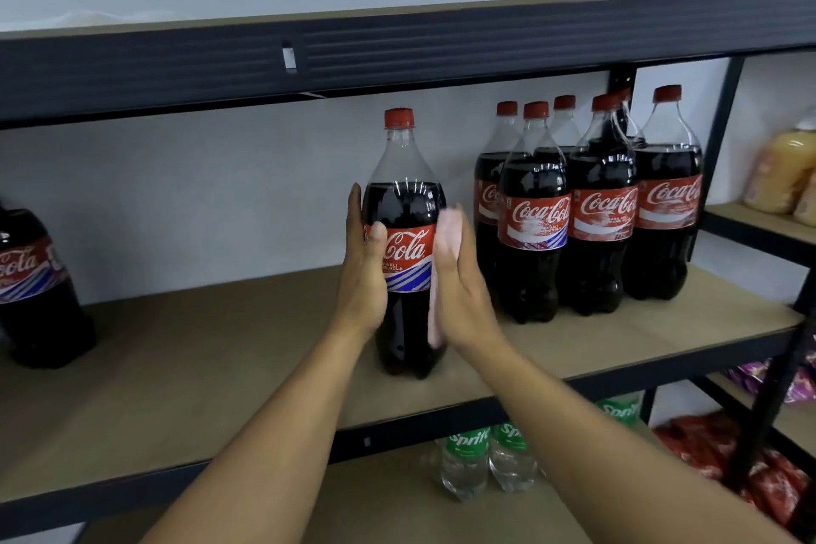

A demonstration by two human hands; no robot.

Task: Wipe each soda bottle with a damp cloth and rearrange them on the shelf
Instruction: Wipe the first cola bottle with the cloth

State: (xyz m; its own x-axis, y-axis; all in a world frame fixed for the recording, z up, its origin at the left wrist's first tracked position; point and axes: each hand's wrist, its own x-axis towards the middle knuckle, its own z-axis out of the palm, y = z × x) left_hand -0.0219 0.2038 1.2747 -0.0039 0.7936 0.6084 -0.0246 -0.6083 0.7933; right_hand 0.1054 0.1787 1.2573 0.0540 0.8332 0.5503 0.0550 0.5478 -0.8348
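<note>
A large cola bottle [408,208] with a red cap stands upright in the middle of the wooden shelf [212,349]. My left hand [364,265] holds its left side, thumb across the red label. My right hand [459,278] presses a pale pink cloth [446,243] flat against the bottle's right side with straight fingers. A cluster of several cola bottles [591,208] stands to the right near the back wall. One more cola bottle [39,292] stands at the far left edge of view.
A dark metal beam [397,53] of the shelf above runs across the top. Sprite bottles [485,455] stand on the lower shelf. Red and purple snack packs [724,451] and yellow bottles [786,172] fill the neighbouring rack on the right.
</note>
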